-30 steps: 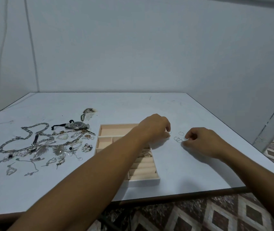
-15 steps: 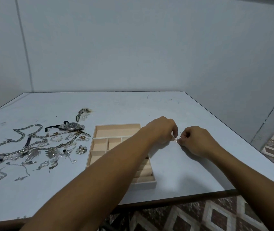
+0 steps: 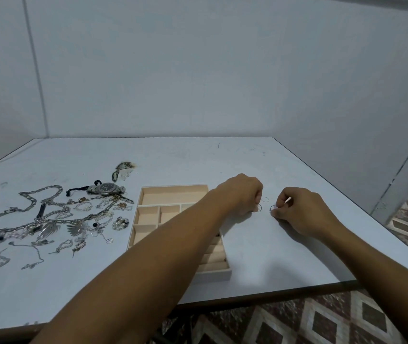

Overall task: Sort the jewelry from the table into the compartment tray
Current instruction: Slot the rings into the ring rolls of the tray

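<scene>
A peach compartment tray (image 3: 173,191) lies on the white table (image 3: 198,160), partly hidden under my left forearm. To its right, my left hand (image 3: 241,193) is curled and pinches a thin wire ring (image 3: 259,207) at its fingertips. Another thin ring (image 3: 265,199) lies on the table just beyond it. My right hand (image 3: 302,212) pinches a thin ring (image 3: 272,208) a short gap to the right of the left hand. A heap of silver jewelry (image 3: 49,219) with chains, pendants and a wristwatch (image 3: 106,188) covers the table's left part.
A small patterned piece (image 3: 123,167) lies behind the watch. The table's front edge (image 3: 247,297) runs close below my arms, with patterned floor tiles (image 3: 322,324) beyond it. Grey walls close the back and right sides.
My hands met over the rings to the right of the tray, then drew slightly apart, each now pinching a thin ring. The view shifted a little.
</scene>
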Tool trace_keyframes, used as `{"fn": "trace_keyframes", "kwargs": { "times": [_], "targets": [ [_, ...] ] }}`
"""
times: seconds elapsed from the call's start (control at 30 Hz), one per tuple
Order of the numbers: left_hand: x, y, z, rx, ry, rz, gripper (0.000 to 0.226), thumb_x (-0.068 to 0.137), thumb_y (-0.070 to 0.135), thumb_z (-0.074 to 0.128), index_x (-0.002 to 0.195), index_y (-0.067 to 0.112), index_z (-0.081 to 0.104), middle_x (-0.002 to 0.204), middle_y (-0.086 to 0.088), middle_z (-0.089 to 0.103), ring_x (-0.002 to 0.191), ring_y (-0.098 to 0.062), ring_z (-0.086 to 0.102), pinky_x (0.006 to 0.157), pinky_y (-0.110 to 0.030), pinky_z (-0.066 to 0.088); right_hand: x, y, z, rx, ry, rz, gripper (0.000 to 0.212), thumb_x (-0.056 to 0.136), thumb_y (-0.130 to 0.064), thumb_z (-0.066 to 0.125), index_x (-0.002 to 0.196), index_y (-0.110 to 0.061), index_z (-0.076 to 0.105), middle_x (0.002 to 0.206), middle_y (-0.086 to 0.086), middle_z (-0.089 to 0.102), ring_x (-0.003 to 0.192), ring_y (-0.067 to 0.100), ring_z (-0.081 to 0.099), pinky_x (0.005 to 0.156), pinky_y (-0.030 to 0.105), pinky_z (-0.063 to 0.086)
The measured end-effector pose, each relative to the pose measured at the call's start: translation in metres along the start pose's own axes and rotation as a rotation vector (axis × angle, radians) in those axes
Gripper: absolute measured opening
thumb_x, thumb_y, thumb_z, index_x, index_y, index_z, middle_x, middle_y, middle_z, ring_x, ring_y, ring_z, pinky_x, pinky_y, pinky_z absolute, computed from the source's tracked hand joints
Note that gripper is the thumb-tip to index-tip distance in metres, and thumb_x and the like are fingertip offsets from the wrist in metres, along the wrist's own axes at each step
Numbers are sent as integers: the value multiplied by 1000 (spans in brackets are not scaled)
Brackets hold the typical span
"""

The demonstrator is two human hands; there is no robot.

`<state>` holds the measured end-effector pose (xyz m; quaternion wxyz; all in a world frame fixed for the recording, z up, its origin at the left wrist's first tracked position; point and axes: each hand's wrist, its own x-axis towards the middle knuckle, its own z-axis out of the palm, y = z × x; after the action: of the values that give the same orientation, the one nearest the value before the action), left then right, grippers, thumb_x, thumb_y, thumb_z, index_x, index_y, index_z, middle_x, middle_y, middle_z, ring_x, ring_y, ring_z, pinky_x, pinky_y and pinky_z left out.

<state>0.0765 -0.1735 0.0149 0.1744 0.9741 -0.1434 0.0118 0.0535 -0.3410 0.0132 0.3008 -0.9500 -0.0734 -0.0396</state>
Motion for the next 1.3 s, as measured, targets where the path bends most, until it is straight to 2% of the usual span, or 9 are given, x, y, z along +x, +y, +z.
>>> {"fn": "trace_keyframes", "kwargs": {
  "times": [0.2, 0.4, 0.5, 0.6, 0.7, 0.8, 0.93, 1.13, 1.3],
  "targets": [
    [-27, -11, -26, -111, 21, 15, 12, 80, 20, 74, 83, 21, 62, 74, 13, 55, 78, -13, 56, 72, -29, 47, -11, -6, -4, 37, -35, -22, 14, 79, -28, 75, 74, -19, 65, 65, -4, 70, 65, 9, 62, 56, 23, 41],
    [-82, -24, -49, -228, 140, 39, 13, 84, 23, 68, 93, 29, 62, 81, 10, 69, 52, 0, 58, 60, -21, 47, -25, -24, -3, 155, -97, -129, 11, 83, -25, 73, 78, -20, 65, 60, -4, 67, 54, 6, 63, 60, 23, 46],
    [-113, -33, -55, -270, 173, 27, 12, 85, 24, 70, 90, 35, 69, 82, 13, 70, 52, -2, 62, 65, -16, 49, -33, -36, 1, 193, -129, -200, 10, 84, -23, 72, 76, -19, 67, 56, -6, 62, 55, 8, 62, 62, 24, 47],
    [-139, -45, -59, -275, 227, -30, 13, 84, 26, 72, 93, 34, 74, 80, 17, 68, 58, -1, 61, 61, -6, 40, -42, -49, 5, 233, -162, -243, 7, 83, -23, 73, 78, -21, 70, 56, -6, 62, 57, 9, 62, 66, 25, 49],
    [-159, -53, -60, -286, 247, -79, 16, 83, 29, 73, 97, 35, 73, 81, 17, 68, 62, -1, 59, 62, -13, 44, -50, -61, 9, 249, -180, -268, 8, 83, -26, 73, 81, -23, 66, 61, -8, 66, 57, 7, 63, 63, 24, 47],
    [-172, -55, -57, -347, 258, -87, 9, 81, 27, 74, 87, 33, 71, 74, 19, 68, 56, -8, 63, 61, -22, 49, -56, -68, 13, 256, -198, -300, 11, 84, -27, 73, 79, -24, 63, 60, -8, 65, 59, 9, 64, 64, 25, 47],
    [-179, -57, -51, -324, 262, -83, 5, 80, 31, 76, 81, 33, 72, 72, 30, 64, 50, -2, 56, 51, -13, 40, -63, -76, 18, 252, -216, -335, 11, 83, -24, 74, 75, -24, 66, 60, -5, 64, 57, 8, 61, 66, 29, 49],
    [-181, -55, -42, -284, 243, -57, 6, 78, 33, 77, 83, 30, 74, 64, 26, 63, 60, 6, 57, 58, -13, 40, -68, -77, 23, 225, -227, -353, 11, 81, -25, 75, 73, -28, 68, 64, -4, 64, 69, 23, 62, 71, 41, 53],
    [-182, -54, -39, -264, 233, -56, 6, 78, 34, 77, 83, 31, 74, 63, 23, 64, 63, 6, 60, 60, -15, 43, -68, -75, 23, 211, -226, -350, 11, 81, -26, 74, 73, -29, 68, 63, -12, 63, 61, 8, 56, 70, 38, 52]
  ]
}}
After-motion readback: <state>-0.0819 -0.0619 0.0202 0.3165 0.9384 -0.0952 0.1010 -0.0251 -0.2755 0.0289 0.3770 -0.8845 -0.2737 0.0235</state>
